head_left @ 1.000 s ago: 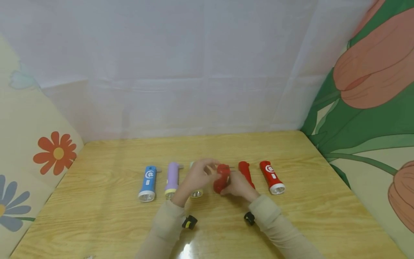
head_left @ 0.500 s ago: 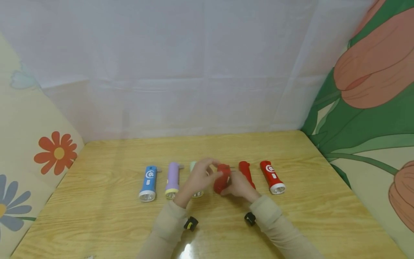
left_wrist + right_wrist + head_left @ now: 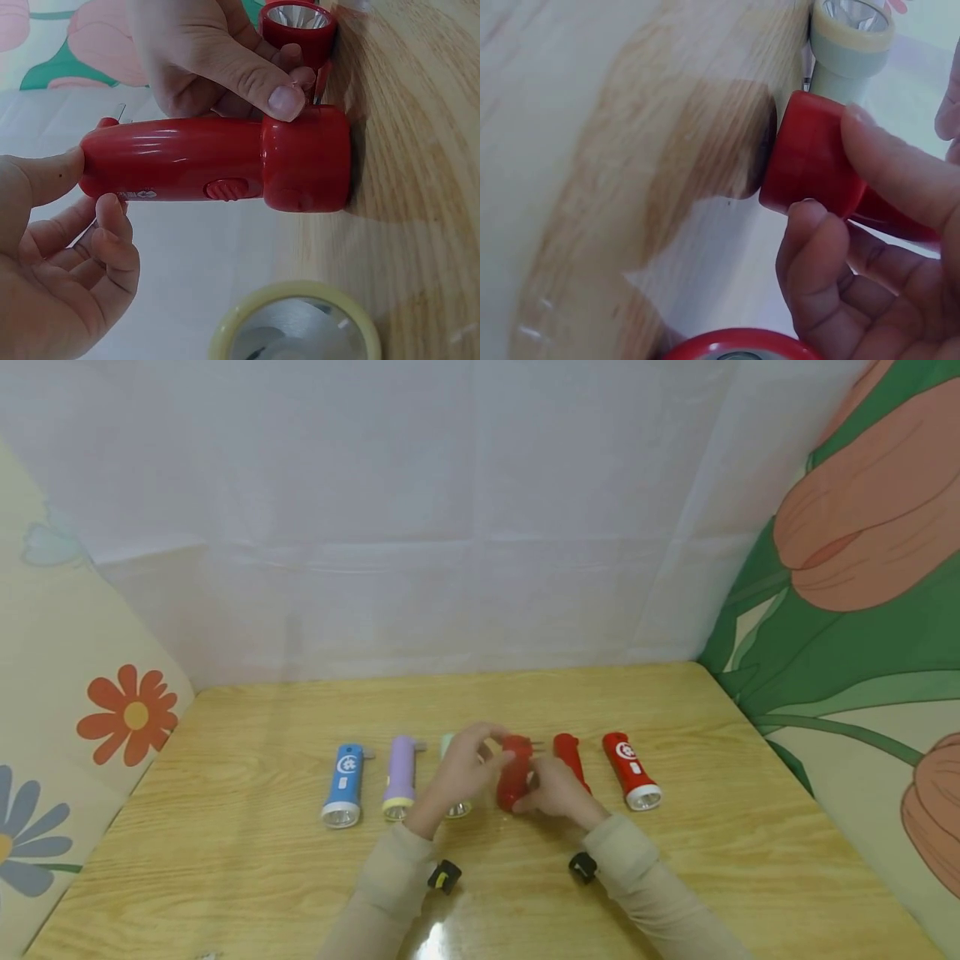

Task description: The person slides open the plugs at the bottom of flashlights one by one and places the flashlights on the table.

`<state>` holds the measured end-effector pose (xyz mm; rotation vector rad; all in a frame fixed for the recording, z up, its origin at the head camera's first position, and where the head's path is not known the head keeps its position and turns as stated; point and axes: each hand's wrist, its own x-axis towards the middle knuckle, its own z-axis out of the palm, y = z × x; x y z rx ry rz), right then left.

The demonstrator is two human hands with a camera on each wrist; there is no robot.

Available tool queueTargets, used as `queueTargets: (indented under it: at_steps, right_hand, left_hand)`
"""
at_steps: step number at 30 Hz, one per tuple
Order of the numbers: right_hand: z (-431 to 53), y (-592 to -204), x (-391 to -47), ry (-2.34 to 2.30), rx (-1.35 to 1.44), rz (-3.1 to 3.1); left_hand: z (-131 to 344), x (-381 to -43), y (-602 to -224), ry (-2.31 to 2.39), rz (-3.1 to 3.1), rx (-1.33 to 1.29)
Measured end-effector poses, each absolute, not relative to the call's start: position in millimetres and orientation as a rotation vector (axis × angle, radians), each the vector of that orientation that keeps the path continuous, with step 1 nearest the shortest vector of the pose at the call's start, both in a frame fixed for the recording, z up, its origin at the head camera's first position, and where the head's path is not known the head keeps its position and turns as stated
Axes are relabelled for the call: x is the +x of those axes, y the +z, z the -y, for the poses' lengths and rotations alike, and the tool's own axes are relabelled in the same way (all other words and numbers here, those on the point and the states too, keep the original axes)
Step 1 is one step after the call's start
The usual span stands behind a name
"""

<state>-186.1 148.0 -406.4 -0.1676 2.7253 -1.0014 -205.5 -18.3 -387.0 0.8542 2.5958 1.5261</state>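
Note:
Both hands hold one red flashlight (image 3: 180,157) at the middle of the table, its wide lamp end down close over the wood. My left hand (image 3: 461,772) pinches the narrow tail end between thumb and fingers. Metal plug prongs (image 3: 120,111) stick out of that end. Around the lamp end, my right hand (image 3: 889,277) grips with its thumb and fingertips. A ridged red switch (image 3: 226,189) shows on the body in the left wrist view. Just left, a pale green flashlight (image 3: 458,810) lies partly hidden behind my left hand.
To the left lie a purple flashlight (image 3: 401,768) and a blue one (image 3: 346,781). To the right are a second red flashlight (image 3: 568,753), partly covered by my right hand, and a red one with a white rim (image 3: 642,797). A white backdrop (image 3: 450,568) stands behind the table.
The held flashlight has tipped slightly, its tail rising a little in the head view, and its prongs have turned to show as a pair. Both hands keep their hold.

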Motion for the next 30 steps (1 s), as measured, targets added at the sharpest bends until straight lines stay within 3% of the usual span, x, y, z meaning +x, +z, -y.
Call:
queueTargets:
  at_steps: [9, 30]
  right_hand:
    - [-149.1, -404.0, -183.0, -0.986, -0.164, -2.697]
    - [-150.9, -402.2, -179.3, -0.978, -0.267, -2.653]
  left_hand:
    - [18.6, -207.8, -389.6, 1.570, -2.598, 0.864]
    - [18.4, -218.1, -397.5, 1.610, -2.572, 0.619]
